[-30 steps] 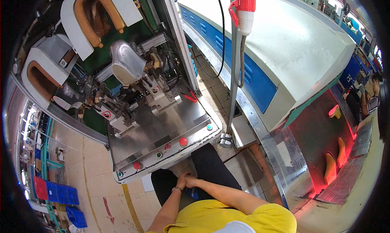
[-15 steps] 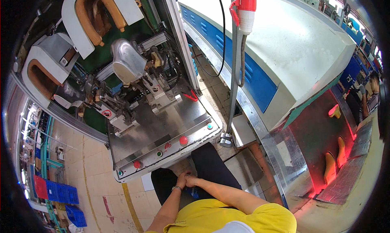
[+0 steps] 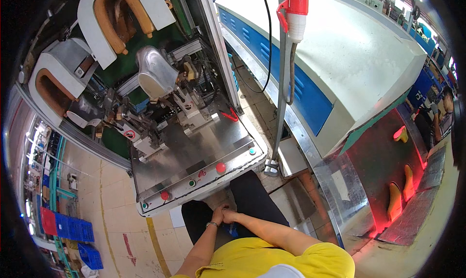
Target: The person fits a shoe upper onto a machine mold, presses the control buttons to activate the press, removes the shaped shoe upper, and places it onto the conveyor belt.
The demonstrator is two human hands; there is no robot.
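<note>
My left hand [image 3: 217,216] and my right hand [image 3: 229,215] are clasped together over my lap, between the dark trouser legs. Both are closed, the fingers folded against each other, and no object shows in them. A bracelet sits on my left wrist. Just beyond my knees is the front panel of a machine with a red button [image 3: 221,167], a second red button [image 3: 165,195] and several green ones. Behind the panel, a shiny metal mould [image 3: 158,74] stands on the steel machine bed [image 3: 208,141], apart from my hands.
White U-shaped clamps with brown padding [image 3: 104,25] hang over the moulds. A grey post [image 3: 280,108] carries a red-and-white plug [image 3: 295,13]. On the right, yellow shoe-shaped pieces [image 3: 395,203] lie on a red-lit conveyor [image 3: 374,181] by a large white-and-blue machine [image 3: 359,69]. A co-worker's arm [image 3: 437,125] is beyond.
The surroundings have shifted very slightly rightward and down in the picture. My hands stay clasped in the same place. At the far right, the co-worker's arm has moved a little.
</note>
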